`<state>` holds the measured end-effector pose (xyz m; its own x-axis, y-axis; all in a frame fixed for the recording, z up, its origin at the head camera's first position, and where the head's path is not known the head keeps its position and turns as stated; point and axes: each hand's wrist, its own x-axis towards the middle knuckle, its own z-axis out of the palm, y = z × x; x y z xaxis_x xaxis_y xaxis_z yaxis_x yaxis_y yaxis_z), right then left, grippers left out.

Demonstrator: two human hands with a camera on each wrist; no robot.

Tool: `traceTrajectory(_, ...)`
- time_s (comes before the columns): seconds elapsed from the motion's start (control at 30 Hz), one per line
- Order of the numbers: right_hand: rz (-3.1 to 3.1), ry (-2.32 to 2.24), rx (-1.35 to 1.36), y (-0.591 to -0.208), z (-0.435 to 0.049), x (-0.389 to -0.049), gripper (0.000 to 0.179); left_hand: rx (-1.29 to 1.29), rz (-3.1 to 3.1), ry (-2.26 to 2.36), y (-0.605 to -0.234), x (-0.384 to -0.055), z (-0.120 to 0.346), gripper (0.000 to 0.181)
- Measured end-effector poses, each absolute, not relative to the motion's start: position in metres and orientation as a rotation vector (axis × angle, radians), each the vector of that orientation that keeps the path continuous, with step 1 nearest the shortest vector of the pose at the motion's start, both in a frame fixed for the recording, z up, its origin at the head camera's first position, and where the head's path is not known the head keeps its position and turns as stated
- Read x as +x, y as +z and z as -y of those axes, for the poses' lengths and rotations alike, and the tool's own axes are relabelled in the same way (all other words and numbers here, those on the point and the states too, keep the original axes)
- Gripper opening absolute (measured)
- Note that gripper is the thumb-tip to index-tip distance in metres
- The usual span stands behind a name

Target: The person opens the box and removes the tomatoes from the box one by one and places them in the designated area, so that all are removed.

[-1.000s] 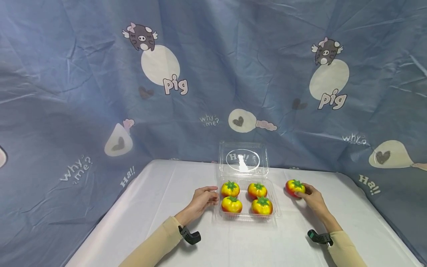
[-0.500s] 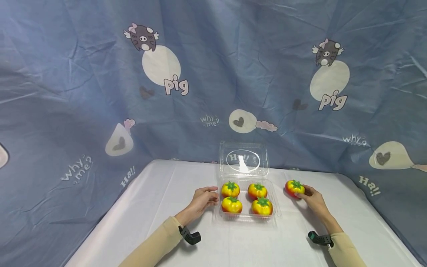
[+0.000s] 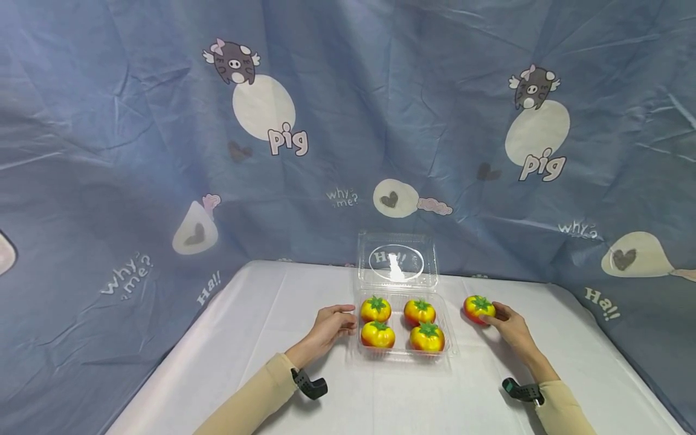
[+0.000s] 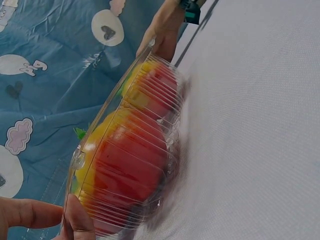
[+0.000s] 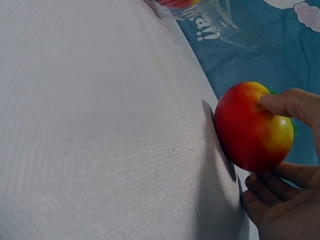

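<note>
In the head view, a clear plastic clamshell box (image 3: 399, 350) stands with its lid (image 3: 397, 261) raised. Inside sit several toy tomatoes, yellow and red with green leafy tops, such as the front right tomato (image 3: 427, 338). My left hand (image 3: 328, 326) is at the box's left side; the left wrist view has its thumb and finger pinching the rim (image 4: 70, 175). To the right of the box, my right hand (image 3: 511, 326) holds another tomato (image 3: 477, 308). Seen from the right wrist, the thumb presses on this tomato (image 5: 252, 127) while the fingers curl beneath; it appears to rest on the cloth.
White cloth (image 3: 261, 338) covers the table. Behind it hangs a blue curtain (image 3: 326, 96) printed with pigs and words. Dark straps (image 3: 310, 384) are worn at both wrists, over beige sleeves.
The tomato at my right hand has shifted very slightly left. My left hand and the box have stayed where they were.
</note>
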<state>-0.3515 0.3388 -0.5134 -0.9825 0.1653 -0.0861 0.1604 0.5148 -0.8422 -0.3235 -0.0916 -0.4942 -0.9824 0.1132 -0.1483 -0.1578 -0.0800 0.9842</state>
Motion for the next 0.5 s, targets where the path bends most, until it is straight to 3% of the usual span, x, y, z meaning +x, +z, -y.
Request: traceTrajectory(0.5,2.73,1.532,-0.277,-0.5138,-0.3405,-0.3509,0.087,-0.065,-1.998,2.181,-0.4939,-0.3243,0.0906,0.045)
